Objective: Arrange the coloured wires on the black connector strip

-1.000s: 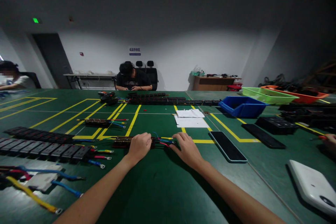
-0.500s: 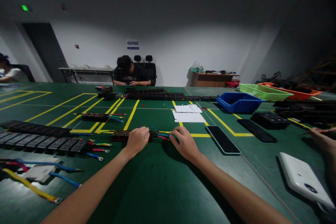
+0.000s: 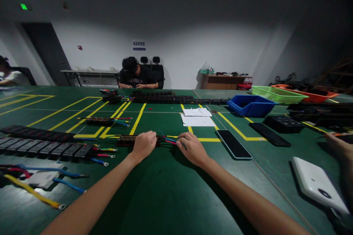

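My left hand (image 3: 145, 146) is closed around the right part of a dark strip module (image 3: 126, 140) lying on the green table (image 3: 154, 198). Coloured wires (image 3: 168, 140), blue, red and yellow, stick out of the module's right end. At their tips my right hand (image 3: 191, 147) has its fingers curled together, pinching the wire ends. A similar module (image 3: 99, 121) with wires lies further back to the left.
Rows of black blocks (image 3: 52, 147) and thick cables (image 3: 33, 191) lie at the left. Papers (image 3: 197, 117), a phone (image 3: 234, 144), a blue bin (image 3: 250, 106) and a white device (image 3: 317, 183) are to the right. Another person's hand (image 3: 340, 147) is at the right edge.
My right hand has shifted slightly left along the wires, covering more of their ends. My left hand stays on the module.
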`<state>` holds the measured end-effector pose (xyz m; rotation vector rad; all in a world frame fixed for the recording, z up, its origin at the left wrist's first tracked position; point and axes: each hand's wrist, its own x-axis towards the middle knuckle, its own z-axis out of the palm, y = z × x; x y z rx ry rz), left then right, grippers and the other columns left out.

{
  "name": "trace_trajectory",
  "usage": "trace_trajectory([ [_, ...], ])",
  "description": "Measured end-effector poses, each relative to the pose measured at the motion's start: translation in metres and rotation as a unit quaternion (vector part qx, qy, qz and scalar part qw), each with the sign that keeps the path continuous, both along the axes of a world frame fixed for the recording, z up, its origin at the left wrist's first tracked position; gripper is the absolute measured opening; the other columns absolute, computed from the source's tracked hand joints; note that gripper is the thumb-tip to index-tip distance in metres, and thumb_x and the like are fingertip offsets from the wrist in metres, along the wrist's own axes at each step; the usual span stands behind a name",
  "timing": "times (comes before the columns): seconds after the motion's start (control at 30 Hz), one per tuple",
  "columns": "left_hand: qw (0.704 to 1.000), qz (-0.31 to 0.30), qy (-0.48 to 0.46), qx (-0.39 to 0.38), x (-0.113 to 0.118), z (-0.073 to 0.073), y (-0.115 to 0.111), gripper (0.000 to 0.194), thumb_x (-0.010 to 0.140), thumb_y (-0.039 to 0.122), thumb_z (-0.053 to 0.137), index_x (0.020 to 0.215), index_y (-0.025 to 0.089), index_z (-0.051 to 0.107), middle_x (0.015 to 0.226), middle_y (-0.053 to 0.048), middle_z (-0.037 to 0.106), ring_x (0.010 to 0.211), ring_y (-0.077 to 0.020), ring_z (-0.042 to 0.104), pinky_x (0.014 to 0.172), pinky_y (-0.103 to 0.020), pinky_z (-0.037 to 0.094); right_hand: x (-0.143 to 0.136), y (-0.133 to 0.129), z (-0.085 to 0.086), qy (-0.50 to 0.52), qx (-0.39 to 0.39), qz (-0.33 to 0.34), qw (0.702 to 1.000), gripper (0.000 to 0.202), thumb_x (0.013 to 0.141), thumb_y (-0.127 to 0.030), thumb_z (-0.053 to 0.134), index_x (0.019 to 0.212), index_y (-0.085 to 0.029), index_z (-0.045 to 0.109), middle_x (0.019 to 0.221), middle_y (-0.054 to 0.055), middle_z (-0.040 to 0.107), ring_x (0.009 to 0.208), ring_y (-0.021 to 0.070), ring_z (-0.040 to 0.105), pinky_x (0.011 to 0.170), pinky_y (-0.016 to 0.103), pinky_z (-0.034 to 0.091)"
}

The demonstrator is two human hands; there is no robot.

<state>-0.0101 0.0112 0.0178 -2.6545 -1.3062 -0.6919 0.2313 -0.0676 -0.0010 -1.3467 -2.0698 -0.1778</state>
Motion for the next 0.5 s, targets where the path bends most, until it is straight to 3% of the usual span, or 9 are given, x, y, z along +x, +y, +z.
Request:
trace_trajectory([
  [0.27, 1.0, -0.002, 0.0, 0.018, -0.0004, -0.001, 0.0008, 0.026, 0.095, 0.016, 0.046, 0.072, 0.017, 0.055, 0.07, -0.002, 0.057, 0.063, -0.0144, 0.052, 0.059, -0.026, 0.033, -0.0032, 0.0001, 0.0021, 0.017, -0.076, -0.036, 0.996, 0.018, 0.103, -0.032, 0.046, 0.109, -0.019, 0.058, 0.097, 0.008, 0.067, 0.092, 0.0227, 0.061, 0.083, 0.036, 0.047],
  [0.5, 1.0, -0.004, 0.004, 0.022, -0.0004, -0.0023, 0.0021, 0.025, 0.095, 0.016, 0.046, 0.072, 0.017, 0.055, 0.071, -0.002, 0.058, 0.064, -0.0151, 0.053, 0.06, -0.026, 0.033, 0.0006, 0.0002, -0.0015, 0.021, 0.015, -0.028, 0.999, 0.016, 0.103, -0.029, 0.046, 0.1, -0.021, 0.06, 0.105, 0.009, 0.064, 0.1, 0.0239, 0.057, 0.087, 0.038, 0.046],
])
